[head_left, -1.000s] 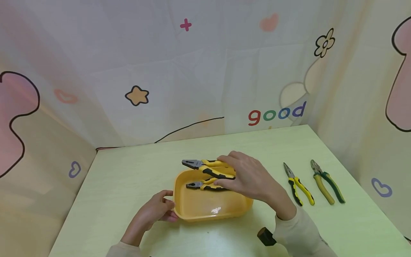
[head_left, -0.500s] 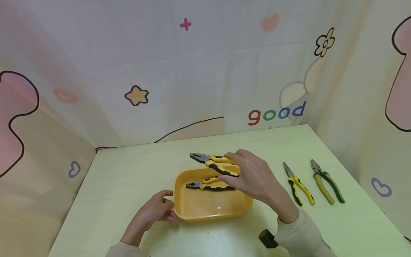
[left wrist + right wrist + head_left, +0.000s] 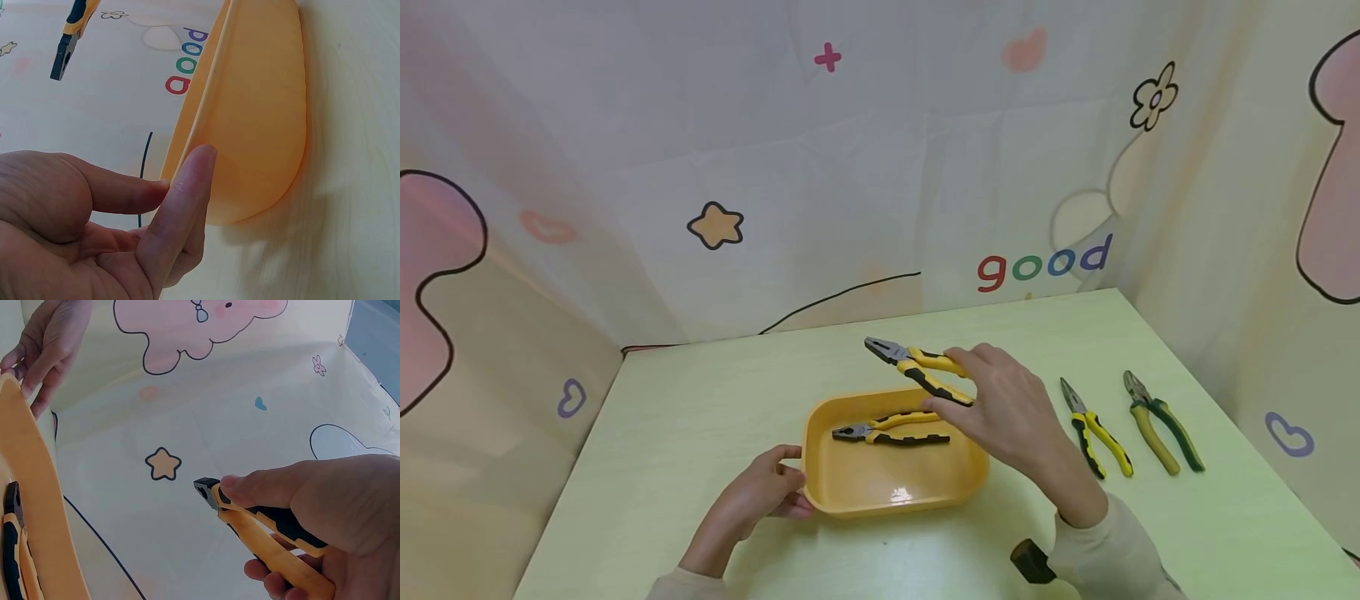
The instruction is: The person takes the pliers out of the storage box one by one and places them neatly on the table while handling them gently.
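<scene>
My left hand [image 3: 767, 486] pinches the left rim of an orange-yellow plastic basin [image 3: 895, 492], thumb inside and fingers outside in the left wrist view. Inside the basin lies one pair of yellow-and-black combination pliers [image 3: 891, 433], its nose pointing left. Above the basin's back right part, my right hand [image 3: 1000, 404] grips a second pair of yellow-and-black combination pliers [image 3: 917, 367] by the handles. Its nose points up and left, and the handles are spread apart. In the right wrist view my thumb [image 3: 262, 487] lies along one handle, fingers curled round the other.
On the table [image 3: 715, 400] to the right lie yellow-and-black long-nose pliers [image 3: 1093, 429] and green-handled diagonal cutters [image 3: 1161, 423]. A dark block-like object [image 3: 1032, 562] shows beside the right sleeve. Printed curtains [image 3: 850, 183] enclose the table at the back and sides.
My right hand has lifted the held combination pliers up and to the right, away from the pair in the basin. My left hand has stayed on the rim.
</scene>
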